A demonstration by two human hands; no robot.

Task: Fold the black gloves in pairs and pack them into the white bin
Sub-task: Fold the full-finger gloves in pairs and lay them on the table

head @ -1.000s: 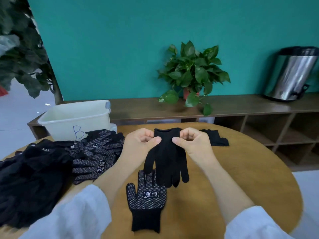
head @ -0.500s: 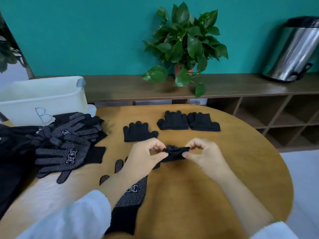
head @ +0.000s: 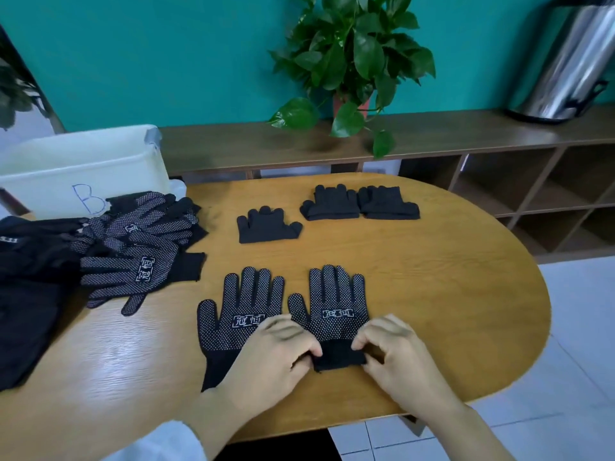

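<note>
Two dotted black gloves lie flat side by side on the wooden desk (head: 449, 294), palms up, their long axes running away from the person with fingers pointing toward the far edge and cuffs toward the near edge. The right glove (head: 332, 311) is knitted black fabric studded with small white grip dots and carries a white boxed logo across the palm; its plain ribbed cuff is at the near end. The left glove (head: 239, 314) matches it, just beside it, its cuff partly hidden under the left hand (head: 266, 357).

Both hands work the right glove's cuff. The left hand pinches the cuff's left edge between thumb and curled fingers; the right hand (head: 396, 354) pinches the cuff's right edge the same way, so the grip of each is closed on fabric and the glove body extends away from them toward the far edge.

Beyond the right glove, three folded black pairs (head: 332, 204) lie farther off, compact and plain, fingers pointing away. To its left sits a loose heap of dotted gloves (head: 139, 247) and dark fabric. Behind that heap stands the white bin (head: 83, 168), smooth plastic, rectangular, marked with a blue "B".
</note>
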